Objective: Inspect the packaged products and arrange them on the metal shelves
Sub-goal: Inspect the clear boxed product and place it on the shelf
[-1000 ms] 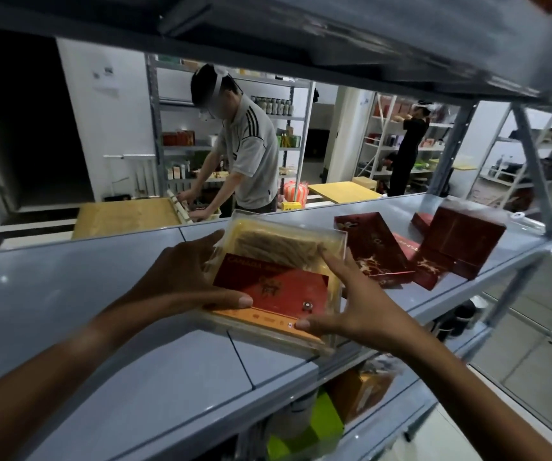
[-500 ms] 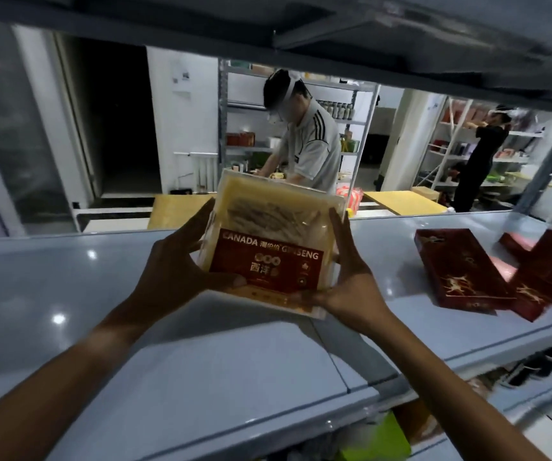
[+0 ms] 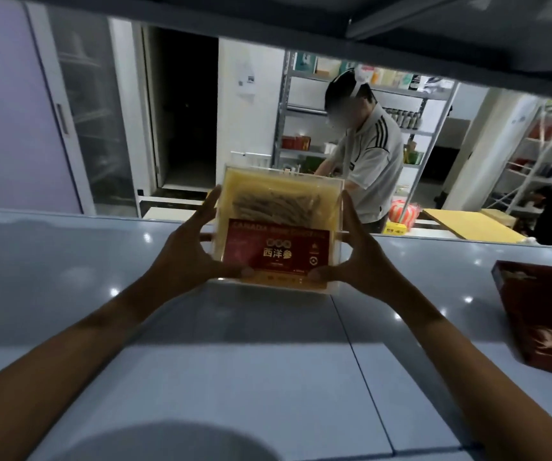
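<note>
A clear ginseng box with a red label is held tilted up above the grey metal shelf, facing the camera. It is gripped at its lower side edges by the left hand and the right hand, thumbs pinching the front. A dark red box lies on the shelf, well apart to the right.

Dark doorway beside white wall; lilac cabinet left; wooden tabletop right.
</note>
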